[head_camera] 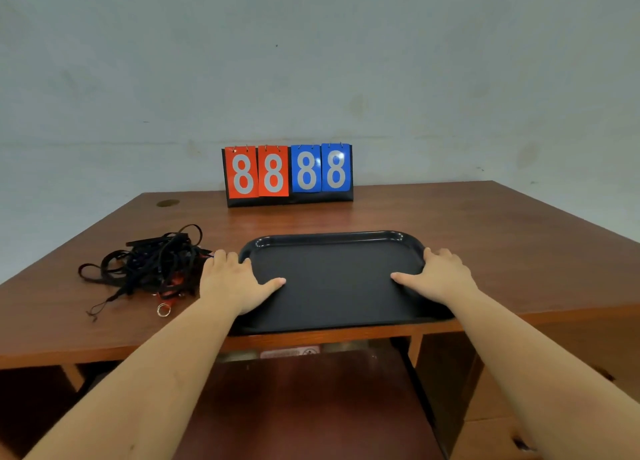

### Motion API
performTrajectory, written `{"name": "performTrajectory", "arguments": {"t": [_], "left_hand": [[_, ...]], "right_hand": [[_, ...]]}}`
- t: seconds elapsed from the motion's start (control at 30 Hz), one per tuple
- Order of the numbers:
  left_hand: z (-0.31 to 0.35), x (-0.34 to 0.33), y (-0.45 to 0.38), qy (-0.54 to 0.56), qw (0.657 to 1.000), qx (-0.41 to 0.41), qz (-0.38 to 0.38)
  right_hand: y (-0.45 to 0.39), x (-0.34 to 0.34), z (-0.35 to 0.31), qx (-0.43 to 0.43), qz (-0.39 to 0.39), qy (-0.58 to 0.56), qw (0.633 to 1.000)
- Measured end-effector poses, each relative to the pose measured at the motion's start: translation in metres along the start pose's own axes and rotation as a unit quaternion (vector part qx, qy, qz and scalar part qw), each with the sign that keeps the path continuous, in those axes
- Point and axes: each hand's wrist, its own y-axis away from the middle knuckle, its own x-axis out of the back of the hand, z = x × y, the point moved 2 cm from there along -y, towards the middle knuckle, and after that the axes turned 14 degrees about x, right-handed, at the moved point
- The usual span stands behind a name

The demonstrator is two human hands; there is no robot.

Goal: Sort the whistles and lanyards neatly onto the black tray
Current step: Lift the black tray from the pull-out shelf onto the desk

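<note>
An empty black tray (332,240) lies on the wooden table near its front edge. My left hand (232,279) grips the tray's left rim, thumb resting on the tray floor. My right hand (440,274) grips the right rim the same way. Left of the tray sits a tangled pile of black lanyards (149,262), with bits of red whistles (173,286) showing under it and a metal key ring (163,310) at its near side. Most of the whistles are hidden by the straps.
A flip scoreboard (287,174) showing 88 in red and 88 in blue stands at the back of the table (485,238). A round cable hole (167,202) is at the far left. The wall is right behind.
</note>
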Motion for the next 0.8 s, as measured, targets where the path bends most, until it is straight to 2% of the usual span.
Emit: {"name": "performTrajectory", "arguments": {"t": [0.27, 0.43, 0.67, 0.8], "left_hand": [[0.004, -0.002, -0.005, -0.007, 1.0, 0.028, 0.01], [0.003, 0.005, -0.002, 0.025, 0.999, 0.023, 0.03], [-0.006, 0.022, 0.004, 0.132, 0.982, -0.06, 0.121], [-0.044, 0.027, 0.007, 0.192, 0.971, -0.024, 0.139]], "right_hand": [[-0.019, -0.001, -0.004, 0.022, 0.001, 0.009, 1.0], [-0.009, 0.009, -0.023, 0.037, 0.018, 0.083, 0.996], [0.012, 0.023, -0.106, 0.115, -0.008, -0.006, 0.993], [0.023, 0.021, -0.163, 0.164, -0.018, -0.014, 0.986]]}}
